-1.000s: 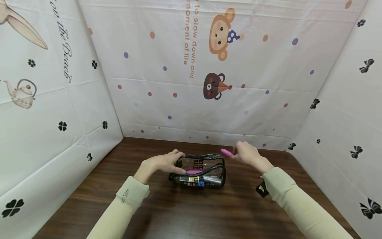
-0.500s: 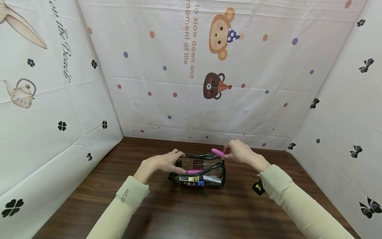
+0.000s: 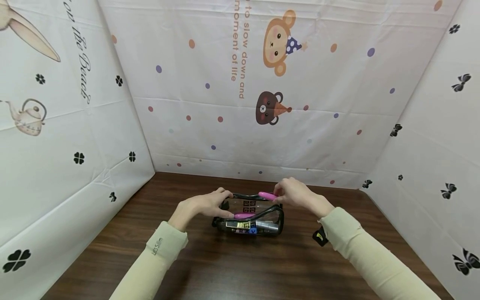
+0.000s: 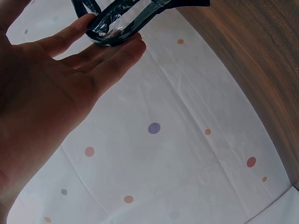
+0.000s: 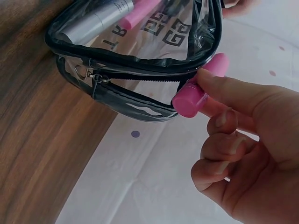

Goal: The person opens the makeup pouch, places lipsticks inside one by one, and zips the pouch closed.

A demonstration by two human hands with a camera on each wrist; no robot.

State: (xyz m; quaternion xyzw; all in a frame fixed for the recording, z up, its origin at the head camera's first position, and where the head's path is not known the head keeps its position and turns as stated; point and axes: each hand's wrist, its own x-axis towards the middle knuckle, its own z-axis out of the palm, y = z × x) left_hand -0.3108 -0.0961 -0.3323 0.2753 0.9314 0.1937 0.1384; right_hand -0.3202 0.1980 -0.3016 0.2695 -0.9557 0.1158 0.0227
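Note:
A clear cosmetic pouch with black trim [image 3: 262, 216] lies on the table, its zipped mouth open. My left hand [image 3: 206, 204] holds its left end, thumb at the front edge and fingers at the back. In the left wrist view, the fingertips meet the pouch's dark edging [image 4: 112, 37]. Between thumb and index finger, my right hand [image 3: 296, 193] pinches a glossy pink cosmetic tube [image 5: 189, 100] right at the pouch's mouth. Its other fingers are curled. Inside the pouch are another pink tube [image 3: 243, 216], a silver tube [image 5: 96, 21] and a gold-and-black item [image 3: 238, 224].
The dark wooden table [image 3: 240, 266] is enclosed by printed white cloth walls [image 3: 225, 137] at the back and both sides. A metal zipper pull [image 5: 96, 77] hangs at one end of the pouch's opening. A small black item [image 3: 320, 236] shows beneath the right cuff.
My right hand has moved left with the pink cosmetic tube, from beyond the pouch's right end to over its back rim. The left hand and the pouch have stayed put.

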